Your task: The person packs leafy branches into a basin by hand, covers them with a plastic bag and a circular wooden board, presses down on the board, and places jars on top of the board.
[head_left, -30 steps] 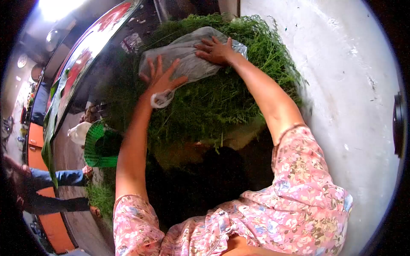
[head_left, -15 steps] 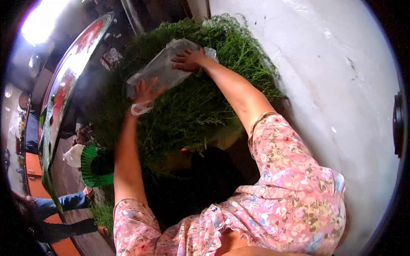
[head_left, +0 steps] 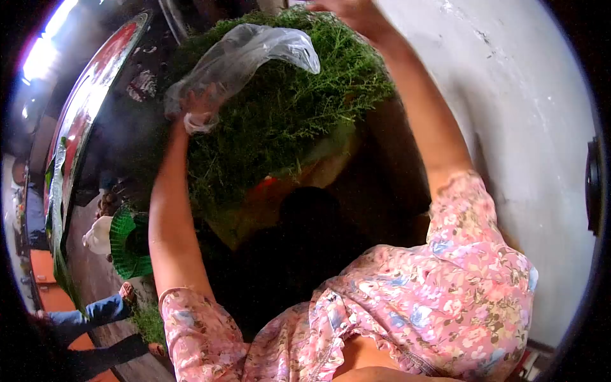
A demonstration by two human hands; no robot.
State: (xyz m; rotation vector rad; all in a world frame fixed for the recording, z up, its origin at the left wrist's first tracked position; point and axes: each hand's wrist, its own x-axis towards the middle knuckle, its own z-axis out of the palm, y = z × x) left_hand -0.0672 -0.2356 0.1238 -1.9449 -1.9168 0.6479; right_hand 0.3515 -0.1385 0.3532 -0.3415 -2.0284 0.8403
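Note:
A clear plastic bag [head_left: 254,51] lies loosely over a big heap of feathery green herbs [head_left: 299,95], its right end puffed up. At the bag's left end is my left hand [head_left: 202,102], its fingers bunched in the thin film and partly veiled by it. A whitish band circles that wrist. Off the bag, my right hand [head_left: 356,14] is at the top edge of the view beside the back of the heap. Its fingers point left, stretched out, slightly blurred and partly cut off, with nothing visible in them.
A pale wall [head_left: 528,127] rises close on my right. To the left stand a large tilted round red-and-silver panel [head_left: 95,95], a green ribbed basket [head_left: 130,245] and a white container [head_left: 97,235]. Another person's jeans-clad leg [head_left: 105,310] shows at lower left.
My right hand has left the bag and moved up and right. The bag, flattened under both hands before, now billows. My left hand has shifted slightly up and left with the film over its fingers.

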